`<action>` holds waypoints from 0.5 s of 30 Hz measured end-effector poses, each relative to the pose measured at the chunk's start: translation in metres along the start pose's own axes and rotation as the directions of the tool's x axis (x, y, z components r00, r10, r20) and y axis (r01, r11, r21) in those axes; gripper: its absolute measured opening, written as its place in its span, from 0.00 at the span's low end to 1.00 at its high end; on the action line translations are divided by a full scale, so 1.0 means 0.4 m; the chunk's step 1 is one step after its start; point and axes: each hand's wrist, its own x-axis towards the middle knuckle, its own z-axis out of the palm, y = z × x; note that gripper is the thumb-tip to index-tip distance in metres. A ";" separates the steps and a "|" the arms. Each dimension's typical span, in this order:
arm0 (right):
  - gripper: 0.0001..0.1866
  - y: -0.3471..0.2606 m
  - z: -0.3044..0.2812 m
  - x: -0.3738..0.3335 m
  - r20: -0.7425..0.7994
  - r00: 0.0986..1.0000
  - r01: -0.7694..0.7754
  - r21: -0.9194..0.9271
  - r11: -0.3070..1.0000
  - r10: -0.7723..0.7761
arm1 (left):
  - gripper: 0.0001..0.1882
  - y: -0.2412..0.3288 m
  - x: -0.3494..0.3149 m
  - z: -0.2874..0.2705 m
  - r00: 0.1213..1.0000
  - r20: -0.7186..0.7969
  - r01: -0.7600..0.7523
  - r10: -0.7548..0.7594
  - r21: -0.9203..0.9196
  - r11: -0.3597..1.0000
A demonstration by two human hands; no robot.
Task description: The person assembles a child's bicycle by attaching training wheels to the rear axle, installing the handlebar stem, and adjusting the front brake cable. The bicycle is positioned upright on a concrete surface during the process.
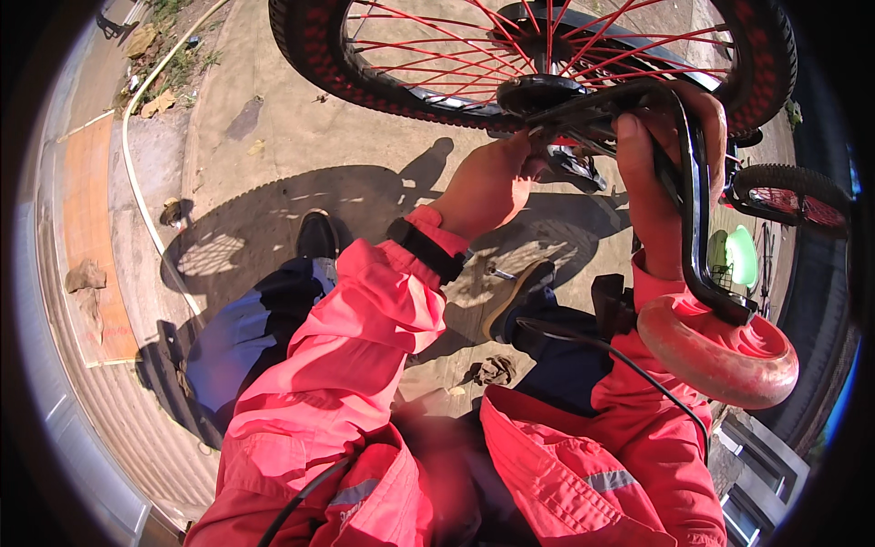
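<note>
A bicycle wheel (310, 46) with a black tyre and red spokes fills the top of the view. My right hand (661, 173) is wrapped round a bent black metal bracket (698, 219), whose upper end lies against the wheel's hub area. At the bracket's lower end hangs a small red training wheel (720, 365), scuffed on its rim. My left hand (488, 187) is closed beside the bracket's upper end, just below the black round hub part (538, 94). Its fingertips are partly hidden, and what they pinch cannot be made out.
A smaller black-tyred wheel (795, 196) and a light green basin (742, 256) are at the right. My shoes (317, 235) rest on the concrete, near a small shiny metal piece (498, 272). A pale hose (137, 178) and an orange board (88, 246) lie at the left.
</note>
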 end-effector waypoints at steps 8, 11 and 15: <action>0.20 -0.004 -0.013 0.003 0.046 0.994 -0.104 0.058 0.993 0.101 | 0.07 0.032 0.016 -0.083 0.994 0.111 -0.042 0.003 0.355 0.934; 0.21 -0.011 -0.016 0.004 0.073 0.989 -0.134 0.063 0.989 0.130 | 0.07 0.050 0.021 -0.095 0.990 0.143 -0.049 -0.014 0.425 0.904; 0.21 -0.015 -0.013 0.013 0.093 0.986 -0.151 0.129 0.980 0.139 | 0.08 0.068 0.033 -0.107 0.987 0.160 -0.068 -0.015 0.504 0.861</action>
